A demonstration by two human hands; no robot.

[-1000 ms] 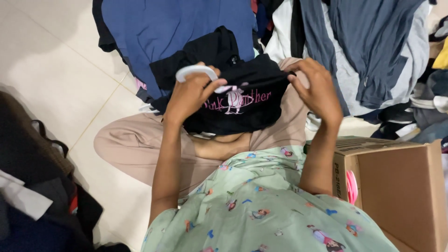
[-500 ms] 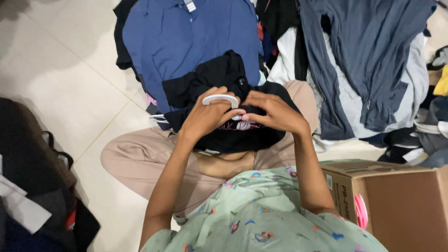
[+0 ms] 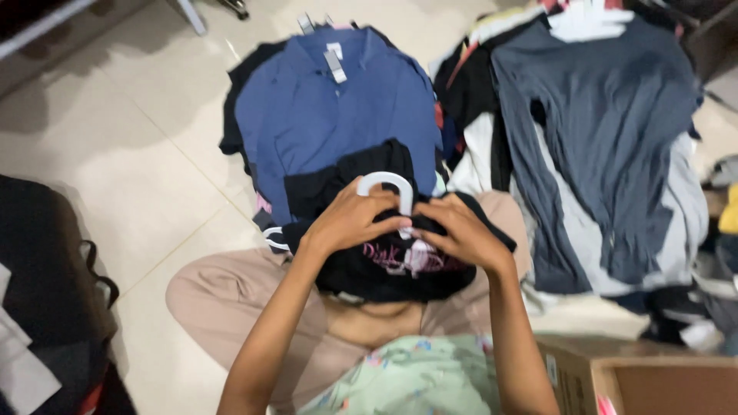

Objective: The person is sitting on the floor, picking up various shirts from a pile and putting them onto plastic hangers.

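Black cloth with pink print, a shirt, is bunched in both hands over the person's lap, left hand and right hand clenched on it at the neck. A white hanger hook rises between them. Beyond lies a blue shirt on a pile.

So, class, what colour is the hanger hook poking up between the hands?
White; the hook shows best in the head view.

Colours of the clothes

A black shirt with pink writing, a white hanger and a blue shirt are seen.
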